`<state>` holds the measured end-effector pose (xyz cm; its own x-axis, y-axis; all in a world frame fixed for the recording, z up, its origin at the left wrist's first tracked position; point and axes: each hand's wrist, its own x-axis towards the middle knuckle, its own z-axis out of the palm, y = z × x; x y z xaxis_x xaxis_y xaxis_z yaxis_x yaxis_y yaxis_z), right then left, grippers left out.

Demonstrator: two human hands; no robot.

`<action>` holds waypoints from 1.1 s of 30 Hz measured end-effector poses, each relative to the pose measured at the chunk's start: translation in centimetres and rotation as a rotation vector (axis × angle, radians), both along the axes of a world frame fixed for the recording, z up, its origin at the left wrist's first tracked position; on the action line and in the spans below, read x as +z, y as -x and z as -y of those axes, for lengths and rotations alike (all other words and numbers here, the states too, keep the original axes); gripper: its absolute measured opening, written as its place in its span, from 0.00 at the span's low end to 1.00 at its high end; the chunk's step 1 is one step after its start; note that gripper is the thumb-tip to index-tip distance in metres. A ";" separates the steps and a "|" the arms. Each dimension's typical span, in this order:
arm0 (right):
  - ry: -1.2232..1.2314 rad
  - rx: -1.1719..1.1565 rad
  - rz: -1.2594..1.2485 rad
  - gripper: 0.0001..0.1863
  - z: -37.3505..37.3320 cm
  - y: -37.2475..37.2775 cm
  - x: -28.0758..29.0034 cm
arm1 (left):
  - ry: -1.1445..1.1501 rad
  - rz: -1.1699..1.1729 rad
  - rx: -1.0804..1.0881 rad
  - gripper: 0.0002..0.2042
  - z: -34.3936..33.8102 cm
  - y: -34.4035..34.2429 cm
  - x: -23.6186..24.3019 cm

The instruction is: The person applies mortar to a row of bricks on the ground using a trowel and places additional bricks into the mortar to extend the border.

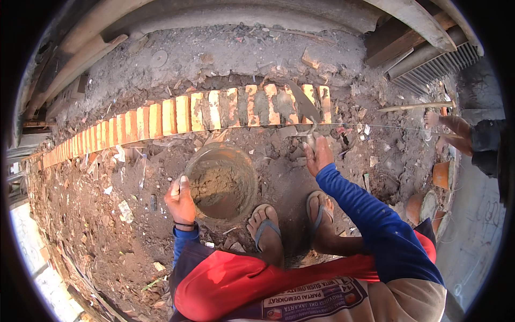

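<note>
My right hand [320, 154] is closed round the handle of a trowel [303, 102]. Its pointed blade reaches over the right end of a row of orange bricks [183, 114]. Grey mortar [261, 107] shows between and on several bricks at that end. Left of my feet stands a round bucket [247, 170] with wet brown-grey mortar [213, 185] inside. My left hand [181, 199] is closed at the bucket's left rim, thumb up. A thin taut string [370, 125] runs along the near side of the bricks.
Rubble and litter cover the soil [120, 225]. Another person's legs [457, 129] come in at the right, near a wooden stick [410, 105]. Clay pots [441, 175] stand along the right edge. Corrugated sheeting [437, 70] and timber lean at the upper right.
</note>
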<state>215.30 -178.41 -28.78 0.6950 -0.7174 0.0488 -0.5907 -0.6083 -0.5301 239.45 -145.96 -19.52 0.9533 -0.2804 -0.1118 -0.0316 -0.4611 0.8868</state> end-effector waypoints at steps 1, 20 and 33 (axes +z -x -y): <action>-0.052 0.128 -0.033 0.19 0.0 0.5 1.2 | 0.072 -0.009 -0.011 0.11 -0.2 0.3 0.0; -0.113 1.220 -0.757 0.17 -9.8 -9.4 7.3 | 0.089 0.183 -0.014 0.11 2.5 2.4 -0.7; -1.342 0.478 -0.230 0.17 -6.9 1.5 4.0 | 0.111 0.087 -0.003 0.12 1.8 -0.8 -1.5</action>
